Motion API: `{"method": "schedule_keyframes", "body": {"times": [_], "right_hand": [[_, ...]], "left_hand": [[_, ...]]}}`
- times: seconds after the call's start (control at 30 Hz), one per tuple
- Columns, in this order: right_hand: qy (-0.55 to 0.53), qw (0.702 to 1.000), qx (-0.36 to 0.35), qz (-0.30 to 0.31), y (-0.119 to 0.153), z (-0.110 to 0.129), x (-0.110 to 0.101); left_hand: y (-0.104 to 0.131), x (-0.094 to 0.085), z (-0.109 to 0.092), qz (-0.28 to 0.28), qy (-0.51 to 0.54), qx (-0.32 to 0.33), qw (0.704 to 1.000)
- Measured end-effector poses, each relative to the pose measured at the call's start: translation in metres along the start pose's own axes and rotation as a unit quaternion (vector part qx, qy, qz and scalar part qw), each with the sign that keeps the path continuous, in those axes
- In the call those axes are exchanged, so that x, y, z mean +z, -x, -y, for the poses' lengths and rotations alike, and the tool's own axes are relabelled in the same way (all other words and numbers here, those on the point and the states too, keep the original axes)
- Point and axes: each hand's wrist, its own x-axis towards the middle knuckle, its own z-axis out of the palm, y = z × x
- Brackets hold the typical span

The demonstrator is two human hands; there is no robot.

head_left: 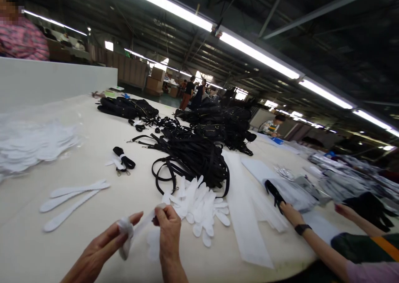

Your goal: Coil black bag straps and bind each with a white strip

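Note:
My left hand (pixel 104 243) is closed round a bunched, thin white strip (pixel 125 235), which is blurred. A sheer length of it runs across to my right hand (pixel 169 227), whose thumb and fingers pinch its other end. Just beyond my right hand lies a loose pile of white paddle-shaped strips (pixel 199 208). Similar long white strips (pixel 73 200) lie on the table to the left. Farther back, a folded black strap (pixel 124 158) with metal clips has a white band round it. A heap of black straps (pixel 196 158) sits behind the white pile.
Black bags (pixel 218 121) are piled at the back of the table (pixel 102 258). Stacked white pieces in clear plastic (pixel 34 146) lie at far left. White sheets (pixel 246 212) lie to my right. A co-worker's hand (pixel 291 214) there holds a black item.

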Motion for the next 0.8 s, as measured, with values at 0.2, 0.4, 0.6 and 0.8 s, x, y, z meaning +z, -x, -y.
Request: {"method": "schedule_keyframes", "body": {"times": [0.2,0.4,0.6,0.8], "right_hand": [[0.105,0.988,-0.044,-0.102,-0.034,0.014,-0.07],[0.213,0.975,-0.046,-0.045,-0.071,0.042,-0.113],[0.44,0.878,-0.185,-0.034,-0.049,0.038,-0.082],[0.551,0.757,-0.271,0.224,-0.008,-0.011,-0.033]], "left_hand": [[-0.006,-0.028,0.008,0.038,0.119,-0.057,0.991],[-0.009,-0.036,0.028,0.026,0.019,-0.094,0.995],[-0.006,-0.027,0.025,0.039,-0.06,-0.087,0.994],[-0.007,-0.024,0.038,0.021,-0.055,-0.097,0.994]]}}
